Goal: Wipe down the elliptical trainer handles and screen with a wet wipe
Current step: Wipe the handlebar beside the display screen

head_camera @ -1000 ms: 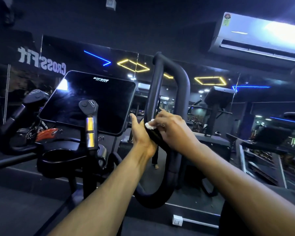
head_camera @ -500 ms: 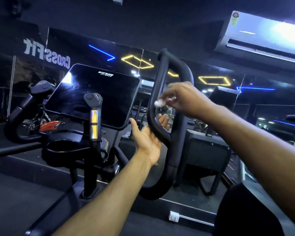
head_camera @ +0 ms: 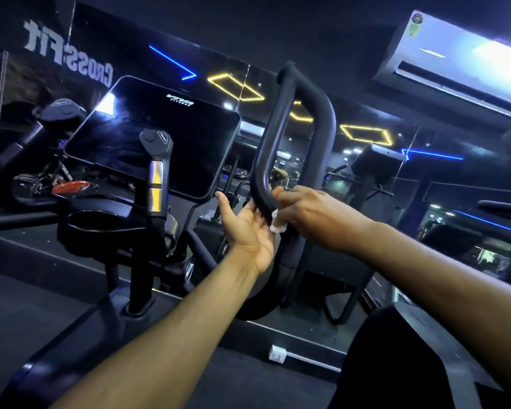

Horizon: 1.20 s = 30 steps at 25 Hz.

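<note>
The right hand (head_camera: 310, 214) is pinching the white wipe (head_camera: 276, 224), fingers curled around it, and is pressing it against the lower bend of the black handle (head_camera: 273, 137). The left hand (head_camera: 248, 228) is lying open, fingers straight, touching the handle's left side. The dark screen (head_camera: 160, 134) is sitting left of the handle.

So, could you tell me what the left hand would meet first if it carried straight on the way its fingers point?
Probably the black handle: the left hand is open, its fingertips pointing up and right, already at the bar beside the wipe. Depth is unclear.
</note>
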Tool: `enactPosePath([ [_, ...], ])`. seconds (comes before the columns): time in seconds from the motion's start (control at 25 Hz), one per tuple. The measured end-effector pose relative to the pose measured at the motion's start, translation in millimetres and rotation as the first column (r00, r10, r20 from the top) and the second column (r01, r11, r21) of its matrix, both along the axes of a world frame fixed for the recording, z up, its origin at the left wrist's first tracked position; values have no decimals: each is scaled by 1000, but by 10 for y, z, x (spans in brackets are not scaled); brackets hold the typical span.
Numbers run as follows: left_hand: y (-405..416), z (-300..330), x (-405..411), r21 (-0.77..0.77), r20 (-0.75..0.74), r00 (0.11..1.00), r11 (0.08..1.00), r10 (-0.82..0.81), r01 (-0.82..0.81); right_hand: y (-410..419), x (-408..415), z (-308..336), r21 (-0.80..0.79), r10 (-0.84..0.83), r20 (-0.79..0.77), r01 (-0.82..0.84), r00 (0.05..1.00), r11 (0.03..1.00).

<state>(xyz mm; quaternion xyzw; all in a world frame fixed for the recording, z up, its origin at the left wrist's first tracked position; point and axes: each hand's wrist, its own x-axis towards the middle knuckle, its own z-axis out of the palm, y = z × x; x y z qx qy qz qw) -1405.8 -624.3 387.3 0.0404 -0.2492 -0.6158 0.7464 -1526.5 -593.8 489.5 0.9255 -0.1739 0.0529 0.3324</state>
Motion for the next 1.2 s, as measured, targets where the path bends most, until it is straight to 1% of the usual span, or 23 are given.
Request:
enactPosePath([
  [0.08, 5, -12, 0, 12, 15, 1000, 1000, 12, -12, 97, 19, 146, 42, -64, -132, 70, 989, 997],
  [0.12, -1, -33, 3, 20, 19, 1000, 1000, 21, -21, 148, 67, 273, 82, -122, -143, 135, 982, 987],
  [0.16, -10, -56, 4, 32, 14, 1000, 999, 25, -25, 179, 124, 401, 121, -158, -94, 169, 983, 978],
  [0.2, -13, -77, 0, 43, 6, 1000, 999, 24, -24, 161, 178, 514, 130, -150, 16, 146, 989, 981],
  [0.28, -23, -109, -8, 51, -1, 1000, 998, 23, -23, 30, 289, 601, 70, -100, 270, 84, 958, 994],
  [0.32, -23, -114, -10, 53, -7, 1000, 998, 23, -22, -47, 347, 553, 66, -100, 352, 82, 931, 994],
  [0.4, -14, -114, 7, 59, -20, 1000, 998, 22, -21, -200, 390, 292, 113, -108, 428, 66, 897, 991],
  [0.48, -6, -111, 36, 54, -12, 1000, 998, 11, -11, -268, 273, 47, 114, -69, 464, 18, 883, 993],
  [0.52, 17, -110, 47, 49, -5, 1000, 999, 7, -6, -258, 181, -11, 113, -47, 449, -5, 892, 994],
  [0.56, 41, -102, 48, 53, 3, 1000, 999, 10, -10, -223, 109, -32, 106, -27, 393, -16, 919, 994],
  [0.64, 71, -90, 18, 74, 7, 1000, 997, 21, -21, -95, 45, 13, 84, -34, 189, 19, 981, 996],
  [0.68, 77, -83, -2, 86, 8, 1000, 996, 27, -27, -14, 59, 67, 82, -71, 64, 65, 995, 994],
  [0.72, 75, -75, -14, 93, 11, 999, 995, 34, -35, 61, 100, 138, 83, -126, -63, 131, 990, 988],
  [0.76, 70, -70, -11, 93, 12, 999, 995, 35, -36, 100, 158, 223, 83, -180, -145, 193, 973, 978],
  [0.8, 68, -67, 1, 94, 11, 1000, 995, 27, -27, 113, 223, 321, 84, -202, -150, 216, 968, 973],
  [0.84, 72, -66, 21, 94, 18, 1000, 995, 20, -22, 97, 290, 419, 75, -190, -82, 196, 978, 978],
  [0.92, 85, -59, 70, 84, 27, 1000, 996, 7, -9, -41, 438, 545, 1, -120, 150, 122, 981, 993],
  [0.96, 88, -57, 92, 75, 20, 1000, 997, -4, 3, -118, 518, 538, -26, -105, 229, 114, 968, 993],
  [1.0, 86, -68, 115, 67, 10, 1000, 998, -15, 14, -183, 577, 476, -31, -108, 251, 120, 962, 992],
  [1.04, 85, -74, 132, 60, 1, 1000, 998, -25, 25, -228, 608, 360, -41, -108, 223, 121, 969, 992],
  [1.08, 79, -81, 147, 54, -5, 999, 998, -35, 35, -264, 583, 226, -77, -94, 155, 107, 983, 991],
  [1.2, 79, -99, 171, 42, 17, 998, 997, -65, 65, -199, 281, -41, -188, -67, -99, 47, 993, 981],
])
